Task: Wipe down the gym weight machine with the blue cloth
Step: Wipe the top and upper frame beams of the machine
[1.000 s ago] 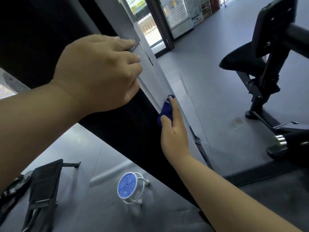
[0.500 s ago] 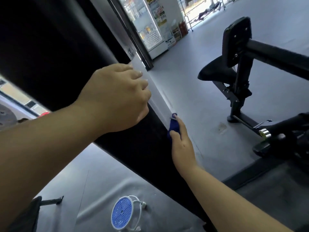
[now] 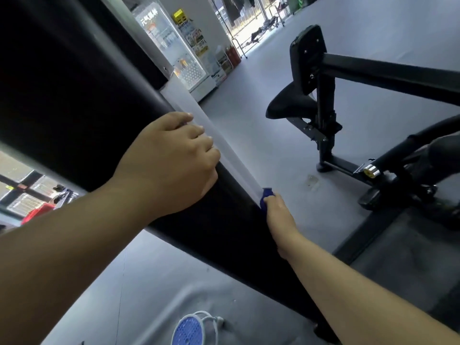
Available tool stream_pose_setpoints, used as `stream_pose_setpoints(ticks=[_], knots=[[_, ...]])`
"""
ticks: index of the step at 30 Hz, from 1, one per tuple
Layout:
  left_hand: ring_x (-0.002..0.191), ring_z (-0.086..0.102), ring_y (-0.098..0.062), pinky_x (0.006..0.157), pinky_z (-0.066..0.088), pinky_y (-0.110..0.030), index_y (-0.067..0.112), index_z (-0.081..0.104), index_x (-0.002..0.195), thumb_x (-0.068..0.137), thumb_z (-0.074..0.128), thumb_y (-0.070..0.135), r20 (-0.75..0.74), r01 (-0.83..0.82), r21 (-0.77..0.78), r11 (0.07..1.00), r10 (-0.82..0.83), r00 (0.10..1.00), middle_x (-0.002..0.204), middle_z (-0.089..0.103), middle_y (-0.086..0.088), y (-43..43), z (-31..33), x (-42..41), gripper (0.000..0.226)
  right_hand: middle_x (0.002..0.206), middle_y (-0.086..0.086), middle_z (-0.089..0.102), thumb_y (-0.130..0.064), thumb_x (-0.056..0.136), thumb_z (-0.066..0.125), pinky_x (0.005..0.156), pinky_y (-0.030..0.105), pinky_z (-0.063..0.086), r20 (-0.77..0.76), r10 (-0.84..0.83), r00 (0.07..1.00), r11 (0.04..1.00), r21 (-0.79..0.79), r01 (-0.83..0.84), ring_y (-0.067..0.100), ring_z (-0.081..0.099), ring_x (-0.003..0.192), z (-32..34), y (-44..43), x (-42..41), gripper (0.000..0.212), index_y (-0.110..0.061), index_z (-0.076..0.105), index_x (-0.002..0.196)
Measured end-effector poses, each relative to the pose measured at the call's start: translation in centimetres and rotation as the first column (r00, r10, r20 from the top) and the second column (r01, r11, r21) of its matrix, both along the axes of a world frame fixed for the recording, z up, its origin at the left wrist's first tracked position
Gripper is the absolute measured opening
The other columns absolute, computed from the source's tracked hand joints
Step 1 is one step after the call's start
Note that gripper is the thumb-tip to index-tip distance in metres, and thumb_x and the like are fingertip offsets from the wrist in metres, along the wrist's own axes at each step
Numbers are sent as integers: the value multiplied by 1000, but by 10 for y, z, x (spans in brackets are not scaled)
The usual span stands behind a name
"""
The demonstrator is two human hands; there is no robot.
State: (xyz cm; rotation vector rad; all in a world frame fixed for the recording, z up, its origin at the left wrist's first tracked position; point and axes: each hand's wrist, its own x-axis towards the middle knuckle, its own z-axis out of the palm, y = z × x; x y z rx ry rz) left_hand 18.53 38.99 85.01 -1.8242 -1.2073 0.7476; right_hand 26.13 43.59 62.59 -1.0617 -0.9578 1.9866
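A thick black beam of the weight machine (image 3: 74,100) runs from upper left to lower right, with a pale grey panel (image 3: 199,125) along its far edge. My left hand (image 3: 171,163) curls over the beam's edge and grips it. Further down, my right hand (image 3: 278,215) presses the small blue cloth (image 3: 266,195) against the lower edge of the grey panel. Only a bit of the cloth shows past my fingers.
A black seat and pad (image 3: 306,70) on a frame stand at the right, with a chrome-tipped bar (image 3: 371,170) near the floor. A small blue-and-white fan (image 3: 191,329) lies on the grey floor below. A glass-fronted fridge (image 3: 179,51) stands at the back.
The view has tilted up and away. My right hand with the cloth has slid down along the panel edge. My left hand has kept its grip on the beam.
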Motion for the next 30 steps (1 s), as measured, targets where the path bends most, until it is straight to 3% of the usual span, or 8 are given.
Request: stream_pose_setpoints(ticks=[4,6,9,12,15,18,23,30], knots=[[96,67,-23,109,26,-34,18,73,88,96,32,28,22,35,34,999,-36,999,88,72,0,1,-6,-2,43,88,-2,53,-33,88,41,74,32,48,-88,94,992,994,-54,-99,19,53,78,14,0,3,11,-33,49,81],[97,67,-22,110,25,-34,18,73,88,96,31,28,40,40,29,999,-41,998,89,73,1,0,-10,-3,44,111,-2,61,-35,94,41,93,38,51,-198,45,979,997,68,-32,19,61,102,30,-5,-2,19,-43,56,103],[105,65,-24,116,17,-38,17,74,94,97,32,28,31,77,31,997,-78,996,98,74,-1,-6,-19,-7,44,136,-16,51,-29,103,39,101,17,42,-210,-49,976,972,217,96,5,49,124,28,-24,-4,41,-41,43,142],[122,59,-29,121,14,-50,9,74,107,96,41,24,52,137,110,984,-143,988,118,70,-9,-21,-30,-15,38,131,-2,58,-35,100,42,103,33,46,-152,-102,983,994,-53,95,17,56,117,15,-34,1,37,-36,50,136],[137,45,-31,120,12,-54,7,66,124,94,45,23,91,164,149,975,-179,980,138,58,-13,-41,-44,-23,41,100,8,68,-42,92,47,93,44,53,-231,-39,972,957,-288,-30,27,64,97,22,-34,10,32,-19,63,107],[145,32,-29,121,10,-53,9,55,139,92,47,24,107,160,182,970,-182,978,151,44,-10,-56,-60,-31,49,90,4,68,-32,94,47,75,34,52,-352,-39,935,980,-196,-32,19,64,85,46,-35,9,24,-19,65,104],[147,28,-26,121,8,-52,13,48,145,89,48,21,153,127,236,963,-166,974,157,33,-8,-80,-74,-43,57,138,-6,56,-23,104,40,110,37,42,-404,23,915,996,88,14,10,57,123,49,-51,7,46,-37,39,148],[146,30,-26,115,26,-56,17,49,144,87,52,28,421,-5,219,976,-90,903,157,35,-7,-123,-116,-51,58,122,-2,67,-2,92,64,97,44,54,-264,-104,959,991,53,122,19,67,109,46,-81,28,50,-32,58,131]])
